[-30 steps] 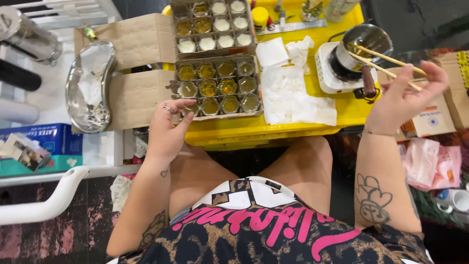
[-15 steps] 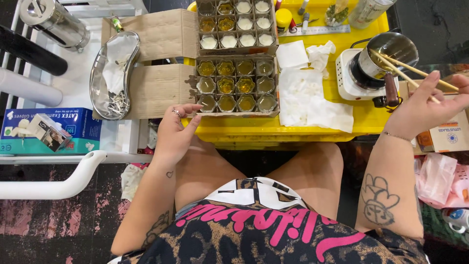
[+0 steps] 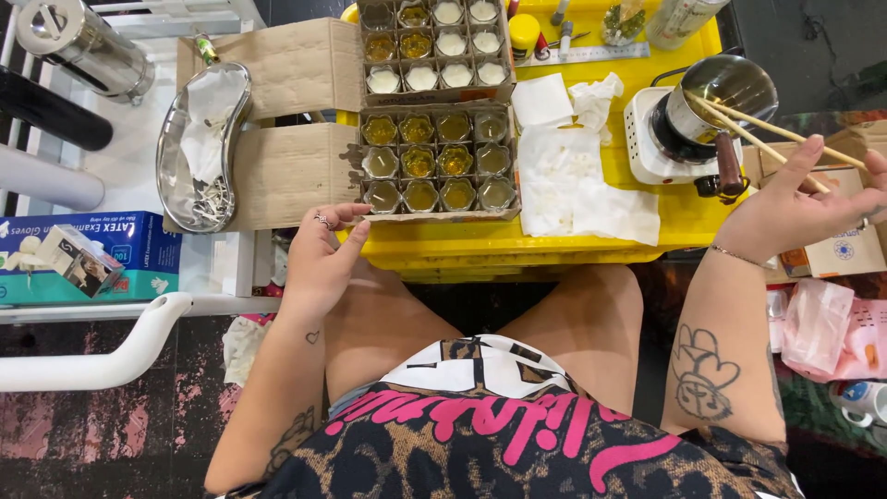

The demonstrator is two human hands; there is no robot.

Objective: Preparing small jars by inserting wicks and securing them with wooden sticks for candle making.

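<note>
My left hand [image 3: 323, 259] hovers at the front edge of the yellow table [image 3: 517, 242], fingers loosely curled, holding nothing, just below a cardboard box of small glass jars [image 3: 436, 162] filled with amber liquid. My right hand [image 3: 802, 214] grips a pair of wooden chopsticks [image 3: 758, 129] whose tips rest in a metal pot [image 3: 716, 97] on a small white hot plate [image 3: 651, 139]. A second box of jars [image 3: 432, 46], several holding white wax, sits behind the first.
White paper towels [image 3: 573, 176] lie between the boxes and the hot plate. A steel kidney tray [image 3: 199, 143] rests on a cardboard flap at left, with a metal canister [image 3: 83, 46] behind and a blue glove box [image 3: 88, 259] nearer. Cardboard boxes [image 3: 845, 245] stand at right.
My right hand has moved right and slightly down with the chopsticks. My left hand has dropped a little from the jar box toward my lap. The camera view shifted.
</note>
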